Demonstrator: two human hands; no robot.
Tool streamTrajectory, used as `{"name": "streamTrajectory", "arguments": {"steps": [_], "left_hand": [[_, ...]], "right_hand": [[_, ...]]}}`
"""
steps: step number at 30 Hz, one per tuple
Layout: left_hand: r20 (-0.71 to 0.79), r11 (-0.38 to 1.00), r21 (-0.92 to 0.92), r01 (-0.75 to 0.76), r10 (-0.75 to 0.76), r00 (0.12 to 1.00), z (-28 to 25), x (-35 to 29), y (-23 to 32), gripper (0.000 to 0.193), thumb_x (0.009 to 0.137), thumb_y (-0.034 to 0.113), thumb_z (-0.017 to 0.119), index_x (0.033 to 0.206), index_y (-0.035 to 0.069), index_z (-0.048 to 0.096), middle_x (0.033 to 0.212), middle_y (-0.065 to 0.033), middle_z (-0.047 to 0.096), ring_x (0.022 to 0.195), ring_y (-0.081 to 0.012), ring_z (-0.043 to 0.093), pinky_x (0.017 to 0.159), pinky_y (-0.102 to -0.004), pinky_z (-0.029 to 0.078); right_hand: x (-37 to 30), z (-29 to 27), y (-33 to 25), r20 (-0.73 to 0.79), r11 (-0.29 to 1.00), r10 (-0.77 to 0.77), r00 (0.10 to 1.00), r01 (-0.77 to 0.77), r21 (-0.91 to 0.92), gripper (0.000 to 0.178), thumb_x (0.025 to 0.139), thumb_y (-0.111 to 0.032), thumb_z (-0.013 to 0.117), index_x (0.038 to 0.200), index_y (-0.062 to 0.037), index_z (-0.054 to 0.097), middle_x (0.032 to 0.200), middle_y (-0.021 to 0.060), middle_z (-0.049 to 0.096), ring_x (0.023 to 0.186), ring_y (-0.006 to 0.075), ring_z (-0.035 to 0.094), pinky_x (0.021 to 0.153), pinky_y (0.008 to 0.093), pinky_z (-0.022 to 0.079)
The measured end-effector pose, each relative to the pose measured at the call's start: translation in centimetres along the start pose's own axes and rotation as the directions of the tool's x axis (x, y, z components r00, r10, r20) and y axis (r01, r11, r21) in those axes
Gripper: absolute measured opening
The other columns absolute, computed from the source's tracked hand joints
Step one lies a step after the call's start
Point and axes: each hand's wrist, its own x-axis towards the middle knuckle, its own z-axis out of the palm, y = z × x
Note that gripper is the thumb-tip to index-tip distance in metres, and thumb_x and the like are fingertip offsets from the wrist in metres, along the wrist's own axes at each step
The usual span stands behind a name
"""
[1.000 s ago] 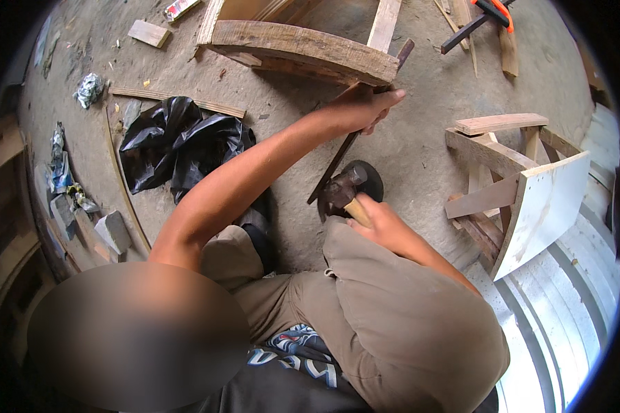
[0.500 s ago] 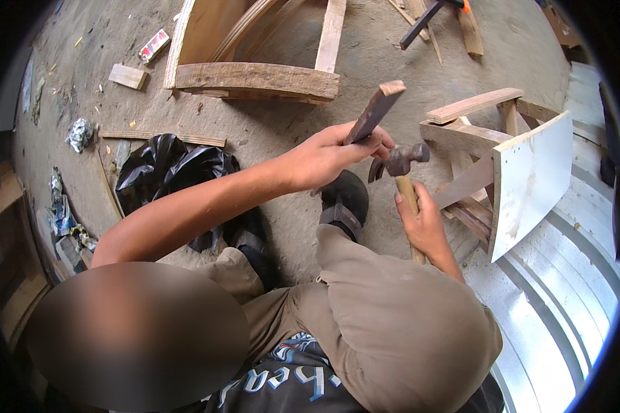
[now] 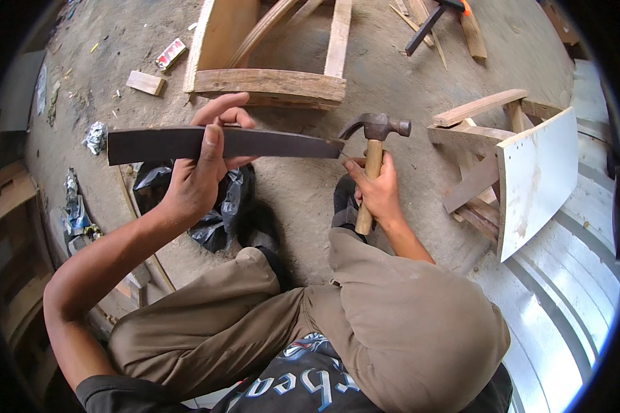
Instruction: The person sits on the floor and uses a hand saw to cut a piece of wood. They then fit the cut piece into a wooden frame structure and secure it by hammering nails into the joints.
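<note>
My left hand (image 3: 198, 180) grips a dark, flat wooden slat (image 3: 282, 144), its thumb across the broad face and its fingers behind. The slat lies nearly level in front of me. In my right hand (image 3: 380, 191) is a claw hammer (image 3: 377, 128), held upright by its pale wooden handle, with the claw toward the slat's right end. A thin pointed sliver, perhaps a nail, shows between my right thumb and the slat's tip; its kind is too small to make out. Hammer claw and slat end are very close, and I cannot tell whether they touch.
A wooden frame (image 3: 269, 82) stands ahead. To the right is a smaller wooden piece with a white panel (image 3: 539, 180), beside corrugated metal sheets (image 3: 551, 310). A black plastic bag (image 3: 217, 217) lies by my left foot. A black tool (image 3: 426, 31) and sticks lie far right.
My left hand has drawn back to the left and turned the slat from upright-slanting to level. My right hand and the hammer have shifted left and slightly up, away from the white-panelled piece.
</note>
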Motion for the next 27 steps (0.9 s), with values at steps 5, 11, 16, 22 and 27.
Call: {"name": "streamTrajectory", "arguments": {"steps": [5, 11, 16, 22, 27], "left_hand": [[-0.053, 0.986, -0.115, 0.118, -0.125, 0.991, -1.5, -2.8, -1.3, 0.052, 0.105, 0.041, 0.032, 0.147, 0.010, 0.031, 0.125, -0.0114, 0.050, 0.119, -0.0191, 0.055, 0.103, -0.0393, 0.049], [0.053, 0.960, -0.228, 0.164, -0.156, 0.986, -4.3, -4.4, -6.7, 0.070, 0.096, 0.039, 0.060, 0.147, 0.000, 0.032, 0.137, -0.0191, 0.051, 0.128, -0.0274, 0.051, 0.106, -0.0454, 0.045], [0.140, 0.885, -0.356, 0.300, -0.267, 0.953, -10.0, -6.7, -7.4, 0.107, 0.073, 0.061, 0.077, 0.148, 0.002, 0.029, 0.138, -0.0183, 0.051, 0.128, -0.0331, 0.052, 0.103, -0.0522, 0.045], [0.243, 0.856, 0.279, 0.435, -0.501, 0.831, -10.5, -4.2, -5.5, 0.061, 0.094, 0.050, 0.060, 0.130, 0.000, 0.059, 0.123, -0.0111, 0.064, 0.117, -0.0203, 0.058, 0.100, -0.0342, 0.045], [0.405, 0.848, 0.499, 0.178, -0.410, 0.818, -2.9, -1.9, -10.2, 0.066, 0.091, 0.042, 0.068, 0.138, -0.001, 0.049, 0.116, -0.0209, 0.065, 0.106, -0.0251, 0.061, 0.092, -0.0391, 0.048]], "right_hand": [[0.2, 2.2, -0.2, 0.058, 0.935, -0.001, 0.998, -0.020, 0.355, 0.047, 0.088, -0.022, 0.075, 0.112, 0.0006, 0.040, 0.089, 0.0128, 0.063, 0.045, 0.0083, 0.047, 0.036, 0.0243, 0.040], [1.2, 1.8, -0.4, -0.024, 0.922, -0.023, 0.999, 0.030, 0.385, 0.046, 0.087, -0.019, 0.076, 0.114, -0.0004, 0.042, 0.082, 0.0075, 0.054, 0.046, 0.0088, 0.046, 0.036, 0.0244, 0.040], [2.7, -0.7, -1.4, -0.063, 0.962, -0.067, 0.996, 0.081, 0.262, 0.036, 0.090, -0.010, 0.070, 0.114, -0.0015, 0.044, 0.079, 0.0040, 0.053, 0.047, 0.0073, 0.044, 0.036, 0.0237, 0.038], [3.1, -1.9, -2.5, 0.048, 0.982, -0.038, 0.998, 0.028, 0.187, 0.039, 0.089, -0.010, 0.071, 0.116, 0.0000, 0.045, 0.076, 0.0030, 0.052, 0.046, 0.0064, 0.044, 0.037, 0.0236, 0.038], [2.5, -0.7, -1.7, 0.174, 0.991, 0.009, 0.985, -0.032, 0.130, 0.038, 0.090, -0.013, 0.071, 0.115, 0.0010, 0.046, 0.076, 0.0040, 0.054, 0.046, 0.0070, 0.045, 0.037, 0.0240, 0.039]]}}
